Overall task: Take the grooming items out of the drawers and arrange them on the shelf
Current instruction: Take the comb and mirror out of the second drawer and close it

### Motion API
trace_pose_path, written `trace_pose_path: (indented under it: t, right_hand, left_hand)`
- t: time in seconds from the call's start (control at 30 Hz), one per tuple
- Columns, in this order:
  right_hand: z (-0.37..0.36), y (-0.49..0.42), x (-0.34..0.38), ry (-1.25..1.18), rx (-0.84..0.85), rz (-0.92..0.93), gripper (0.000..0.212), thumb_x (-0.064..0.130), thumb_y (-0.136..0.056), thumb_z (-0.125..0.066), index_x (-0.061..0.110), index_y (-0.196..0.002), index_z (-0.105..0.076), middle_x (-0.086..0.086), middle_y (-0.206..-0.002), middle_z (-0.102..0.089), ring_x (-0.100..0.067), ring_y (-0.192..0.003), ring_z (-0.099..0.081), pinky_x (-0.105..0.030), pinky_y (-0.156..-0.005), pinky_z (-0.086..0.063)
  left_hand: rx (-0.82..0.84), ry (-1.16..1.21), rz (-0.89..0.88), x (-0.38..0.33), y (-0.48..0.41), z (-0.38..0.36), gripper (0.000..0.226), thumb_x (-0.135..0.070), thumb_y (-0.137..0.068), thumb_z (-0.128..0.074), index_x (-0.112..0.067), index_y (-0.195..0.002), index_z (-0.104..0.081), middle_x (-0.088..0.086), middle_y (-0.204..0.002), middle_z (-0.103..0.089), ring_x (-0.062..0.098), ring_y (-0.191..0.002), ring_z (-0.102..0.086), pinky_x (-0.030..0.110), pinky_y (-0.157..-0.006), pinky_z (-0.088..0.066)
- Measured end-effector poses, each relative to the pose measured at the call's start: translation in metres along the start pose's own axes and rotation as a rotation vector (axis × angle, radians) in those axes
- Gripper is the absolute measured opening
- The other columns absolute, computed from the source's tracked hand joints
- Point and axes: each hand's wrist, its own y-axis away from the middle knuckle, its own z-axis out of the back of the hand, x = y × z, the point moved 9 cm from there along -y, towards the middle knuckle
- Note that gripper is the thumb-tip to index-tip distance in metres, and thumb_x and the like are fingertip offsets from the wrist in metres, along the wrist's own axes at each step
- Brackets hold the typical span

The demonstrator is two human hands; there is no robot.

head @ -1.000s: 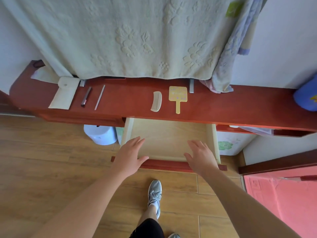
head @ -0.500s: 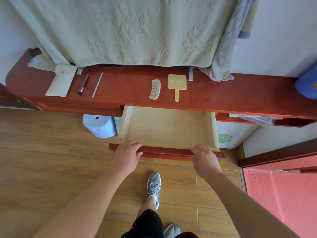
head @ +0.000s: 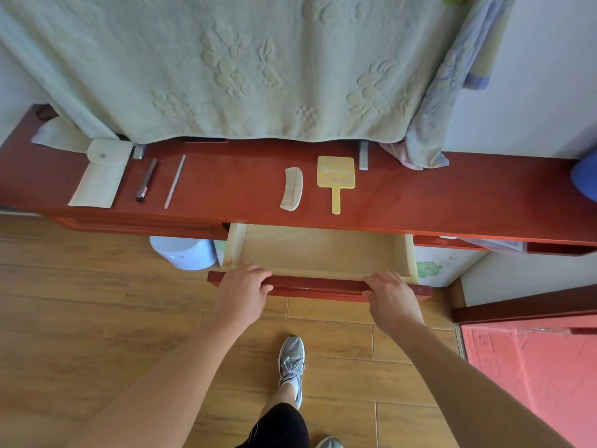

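A red wooden shelf [head: 232, 189] carries a cream pouch [head: 100, 174], a dark tube [head: 147, 179], a thin metal file [head: 175, 181], a cream comb [head: 292, 188] and a yellow hand mirror [head: 336, 176]. Below it a pale wooden drawer [head: 319, 252] stands partly pulled out, and nothing shows inside it. My left hand [head: 242, 291] rests on the left part of the drawer's red front panel [head: 318, 284], fingers curled over its top edge. My right hand [head: 392, 294] holds the same panel near its right end.
A pale green embossed towel [head: 226, 66] hangs over the wall behind the shelf, a blue-grey cloth [head: 449, 92] beside it. A light blue bin [head: 184, 253] stands under the shelf. A blue object [head: 584, 179] sits at the shelf's right end. A red mat [head: 533, 367] lies on the floor.
Both hands came down from above the drawer onto its front panel. The drawer has slid inward, showing less of its floor than before.
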Motion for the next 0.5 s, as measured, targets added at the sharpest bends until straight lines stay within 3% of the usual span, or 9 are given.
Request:
trace_pose_path:
  t: [0.2,0.3,0.4,0.5]
  right_hand:
    - [0.006,-0.036,-0.003,-0.009,-0.005,-0.028,0.021,0.014,-0.093,-0.059,0.013,-0.112,-0.069,-0.001,-0.109,-0.062,-0.02,-0.105,-0.052,-0.032,-0.077,-0.05]
    - [0.009,-0.042,-0.002,-0.013,0.001,-0.035,0.025,0.015,-0.093,-0.06,0.013,-0.117,-0.067,-0.001,-0.114,-0.061,-0.02,-0.11,-0.051,-0.032,-0.081,-0.05]
    - [0.019,-0.044,-0.001,0.002,-0.029,-0.041,0.047,0.02,-0.089,-0.067,0.013,-0.134,-0.053,-0.005,-0.132,-0.051,-0.024,-0.123,-0.044,-0.035,-0.098,-0.046]
    - [0.028,-0.05,0.001,0.115,-0.026,-0.033,0.086,0.03,-0.085,-0.071,0.014,-0.153,-0.021,-0.007,-0.156,-0.023,-0.027,-0.145,-0.017,-0.037,-0.118,-0.02]
  left_hand:
    - [0.021,0.009,-0.011,0.007,-0.039,-0.003,0.028,-0.025,-0.082,-0.08,-0.018,-0.109,-0.076,-0.005,-0.103,-0.074,0.02,-0.092,-0.068,0.035,-0.075,-0.055]
    - [0.002,-0.015,-0.02,0.007,-0.046,-0.002,0.034,-0.029,-0.083,-0.078,-0.019,-0.115,-0.073,-0.004,-0.109,-0.071,0.019,-0.099,-0.065,0.034,-0.082,-0.055]
    - [-0.049,-0.052,-0.01,0.005,-0.048,0.007,0.066,-0.031,-0.074,-0.085,-0.015,-0.132,-0.058,0.006,-0.131,-0.058,0.028,-0.122,-0.055,0.041,-0.103,-0.046]
    - [0.011,-0.124,0.017,0.009,-0.057,0.009,0.107,-0.045,-0.071,-0.083,-0.015,-0.155,-0.024,0.011,-0.162,-0.023,0.032,-0.15,-0.021,0.048,-0.12,-0.023]
